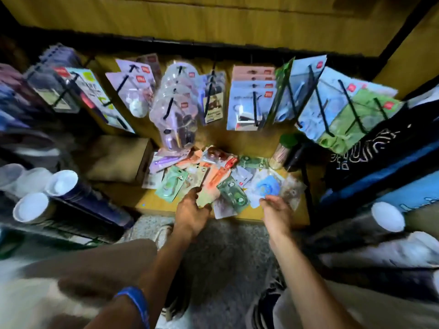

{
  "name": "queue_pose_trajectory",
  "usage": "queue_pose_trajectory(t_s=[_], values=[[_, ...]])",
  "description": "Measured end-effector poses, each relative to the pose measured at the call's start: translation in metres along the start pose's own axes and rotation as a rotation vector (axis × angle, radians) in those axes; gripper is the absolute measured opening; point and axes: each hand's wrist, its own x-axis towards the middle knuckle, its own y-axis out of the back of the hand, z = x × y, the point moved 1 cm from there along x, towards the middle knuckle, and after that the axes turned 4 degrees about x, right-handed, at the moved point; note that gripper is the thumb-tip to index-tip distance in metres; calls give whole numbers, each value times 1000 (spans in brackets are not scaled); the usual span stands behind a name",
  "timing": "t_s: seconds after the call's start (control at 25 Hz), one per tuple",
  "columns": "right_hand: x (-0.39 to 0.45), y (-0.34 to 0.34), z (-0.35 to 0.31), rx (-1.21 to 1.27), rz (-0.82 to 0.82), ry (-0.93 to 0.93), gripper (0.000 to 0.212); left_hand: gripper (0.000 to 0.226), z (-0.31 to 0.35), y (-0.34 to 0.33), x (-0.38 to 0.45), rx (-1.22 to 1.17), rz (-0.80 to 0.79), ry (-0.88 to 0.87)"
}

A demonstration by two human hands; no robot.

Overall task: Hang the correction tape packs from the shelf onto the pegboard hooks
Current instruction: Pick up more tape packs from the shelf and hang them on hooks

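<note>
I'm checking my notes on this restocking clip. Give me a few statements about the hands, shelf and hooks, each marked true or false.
1. Loose packs lie piled on the shelf. True.
2. The pegboard hooks are all bare. False: packs already hang on them.
3. The left hand touches packs in the pile. True.
4. The right hand is raised to a hook. False: it is low, at the pile by a blue pack.
5. The left wrist wears a blue band. True.
</note>
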Motion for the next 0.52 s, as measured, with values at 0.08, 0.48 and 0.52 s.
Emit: queue_pose_trajectory(t_s=[0.08,0.48,0.52], values=[[35,-18,37,-104,-18,-24,21,48,-27,-14,32,45,-13,55],[111,-71,127,-691,-101,-4,44,65,-100,-66,174,316,-62,29],[112,-75,131,-761,-113,75,49,65,-118,-74,194,319,-54,13]])
